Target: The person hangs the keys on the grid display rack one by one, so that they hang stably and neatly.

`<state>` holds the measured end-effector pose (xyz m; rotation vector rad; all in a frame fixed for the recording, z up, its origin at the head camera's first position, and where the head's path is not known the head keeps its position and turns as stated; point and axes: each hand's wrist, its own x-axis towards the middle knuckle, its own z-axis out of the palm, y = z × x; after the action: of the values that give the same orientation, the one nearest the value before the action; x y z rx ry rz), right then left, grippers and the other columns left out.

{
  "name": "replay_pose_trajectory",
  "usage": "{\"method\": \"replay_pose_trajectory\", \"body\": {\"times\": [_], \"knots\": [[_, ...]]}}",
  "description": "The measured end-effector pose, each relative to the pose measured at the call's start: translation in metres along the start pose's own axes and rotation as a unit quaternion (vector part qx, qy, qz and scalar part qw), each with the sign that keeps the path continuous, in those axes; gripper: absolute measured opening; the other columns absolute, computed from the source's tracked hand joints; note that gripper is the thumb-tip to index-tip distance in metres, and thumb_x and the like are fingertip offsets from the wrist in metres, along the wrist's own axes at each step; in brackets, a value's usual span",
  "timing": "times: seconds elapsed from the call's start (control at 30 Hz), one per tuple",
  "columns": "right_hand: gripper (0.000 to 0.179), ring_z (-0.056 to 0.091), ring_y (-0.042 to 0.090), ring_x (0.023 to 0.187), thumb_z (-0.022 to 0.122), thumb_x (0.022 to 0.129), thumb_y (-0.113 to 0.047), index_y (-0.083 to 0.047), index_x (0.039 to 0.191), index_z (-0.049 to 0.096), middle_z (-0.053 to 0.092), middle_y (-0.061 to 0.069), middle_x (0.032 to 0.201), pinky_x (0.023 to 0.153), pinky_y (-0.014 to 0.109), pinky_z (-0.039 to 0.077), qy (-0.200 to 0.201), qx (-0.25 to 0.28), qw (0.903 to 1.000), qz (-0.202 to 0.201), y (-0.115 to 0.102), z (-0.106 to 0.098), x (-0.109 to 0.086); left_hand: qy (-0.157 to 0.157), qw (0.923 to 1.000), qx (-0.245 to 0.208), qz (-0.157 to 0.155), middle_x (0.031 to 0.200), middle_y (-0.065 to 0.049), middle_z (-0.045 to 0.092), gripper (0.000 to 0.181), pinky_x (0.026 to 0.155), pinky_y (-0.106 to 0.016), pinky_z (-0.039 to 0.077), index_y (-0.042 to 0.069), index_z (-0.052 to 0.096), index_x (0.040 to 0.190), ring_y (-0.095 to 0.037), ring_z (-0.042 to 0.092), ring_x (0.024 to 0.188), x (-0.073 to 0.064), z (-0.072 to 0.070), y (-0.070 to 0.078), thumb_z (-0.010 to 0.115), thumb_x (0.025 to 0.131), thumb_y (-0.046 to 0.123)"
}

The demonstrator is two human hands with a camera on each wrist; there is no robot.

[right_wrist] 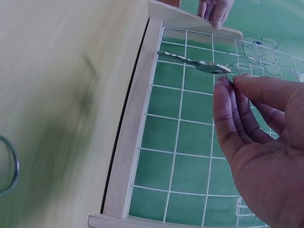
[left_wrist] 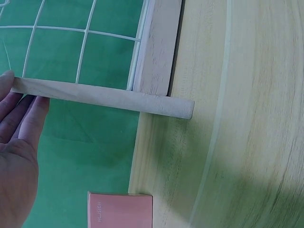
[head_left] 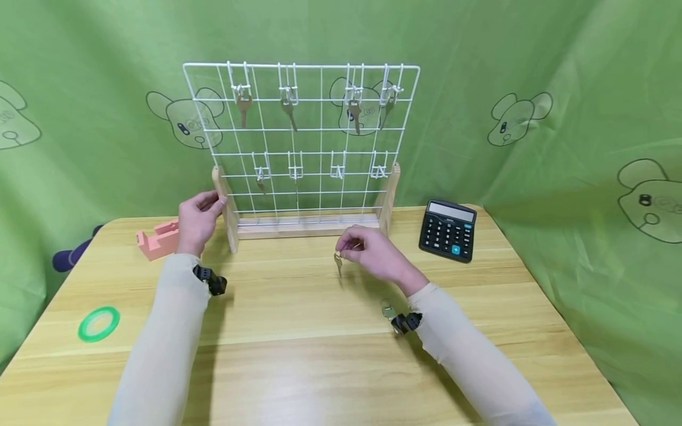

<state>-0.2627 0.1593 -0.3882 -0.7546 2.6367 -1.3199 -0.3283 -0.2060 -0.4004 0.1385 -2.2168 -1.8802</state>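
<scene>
My right hand (head_left: 373, 251) pinches a key (head_left: 338, 264) by its small ring, above the table in front of the rack. In the right wrist view the key (right_wrist: 209, 68) points away from the fingertips. A white wire grid rack (head_left: 321, 129) stands upright in a wooden frame. My left hand (head_left: 199, 222) grips the left wooden post (head_left: 229, 216), thumb on one side and fingers on the other. Several keys hang from the upper hooks, one being this key (head_left: 243, 109). On the lower row, a key (head_left: 261, 186) hangs at the left, with a thin, edge-on one beside it.
A key with a ring (head_left: 387, 307) lies on the table by my right wrist. The black calculator (head_left: 448, 229) is right of the rack. Left of it are a pink tape dispenser (head_left: 158, 244) and a green tape roll (head_left: 99, 323). Green curtain (head_left: 565, 77) surrounds the table.
</scene>
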Motion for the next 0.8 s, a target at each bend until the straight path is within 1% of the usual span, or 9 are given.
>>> {"method": "replay_pose_trajectory", "body": {"times": [0.1,0.37,0.6,0.8], "knots": [[0.012,0.060,0.020,0.090,0.067,0.090,0.000,-0.008,0.098,0.068,0.065,0.003,0.094,0.082,0.033,0.055,0.009,0.004,0.9999,0.007,-0.001,-0.002,0.004,0.000,1.0000,-0.001,0.002,0.134,-0.022,0.056,0.043,0.097,-0.025,0.050,-0.004,0.054,0.135,-0.028,0.057,0.120,0.000,0.000,0.000,0.065,0.097,0.013],[0.012,0.061,0.021,0.090,0.068,0.089,0.001,-0.006,0.099,0.069,0.065,0.004,0.096,0.082,0.033,0.055,0.031,0.001,0.9995,-0.005,-0.004,-0.007,0.011,0.002,1.0000,0.006,-0.003,0.135,-0.024,0.055,0.044,0.098,-0.027,0.050,-0.004,0.053,0.135,-0.029,0.056,0.121,-0.001,-0.001,0.001,0.064,0.097,0.015],[0.011,0.061,0.021,0.087,0.069,0.089,0.001,-0.006,0.098,0.070,0.066,0.005,0.094,0.078,0.034,0.056,0.055,0.008,0.9984,-0.006,-0.009,-0.014,0.018,0.000,0.9999,0.008,-0.009,0.136,-0.023,0.054,0.045,0.099,-0.028,0.049,-0.003,0.053,0.136,-0.029,0.056,0.121,-0.001,0.000,0.001,0.064,0.097,0.015],[0.013,0.061,0.022,0.089,0.068,0.089,0.001,-0.005,0.100,0.069,0.065,0.006,0.098,0.080,0.034,0.056,0.073,0.024,0.9970,-0.008,-0.013,-0.021,0.022,0.001,0.9999,0.008,-0.012,0.136,-0.023,0.054,0.045,0.099,-0.029,0.049,-0.003,0.053,0.136,-0.029,0.056,0.121,0.000,0.000,0.002,0.065,0.097,0.015]]}}
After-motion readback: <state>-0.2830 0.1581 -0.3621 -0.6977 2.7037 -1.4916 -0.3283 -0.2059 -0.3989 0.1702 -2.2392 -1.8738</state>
